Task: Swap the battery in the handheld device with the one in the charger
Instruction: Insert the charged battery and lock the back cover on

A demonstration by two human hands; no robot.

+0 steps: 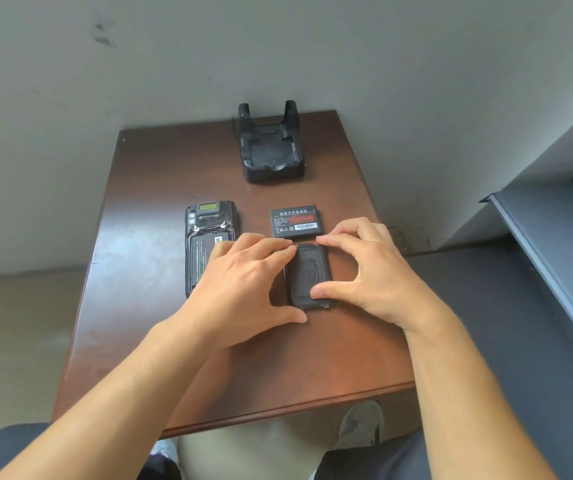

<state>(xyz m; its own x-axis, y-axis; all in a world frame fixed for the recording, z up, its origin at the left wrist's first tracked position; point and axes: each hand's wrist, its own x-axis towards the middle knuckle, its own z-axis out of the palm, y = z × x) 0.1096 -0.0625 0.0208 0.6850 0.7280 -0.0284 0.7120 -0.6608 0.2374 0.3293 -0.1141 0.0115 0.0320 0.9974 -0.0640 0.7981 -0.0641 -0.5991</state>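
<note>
A black handheld device (209, 220) lies face down at the table's left, its back open with a battery (202, 254) seated in the compartment. A second, loose battery (296, 221) with a red label lies to its right. In front of that battery the black textured back cover (309, 268) lies flat on the table. My right hand (375, 271) pinches the cover, index finger at its far edge and thumb on its near part. The straight fingers of my left hand (240, 282) touch the cover's far left corner, thumb spread by its near edge. The black charger cradle (271, 147) stands with no battery in it.
The brown wooden table (146, 202) is small and set into a corner of grey walls. A dark grey shelf unit (548, 258) runs along the right side, close to my right forearm. My knees and a shoe show below the table's front edge.
</note>
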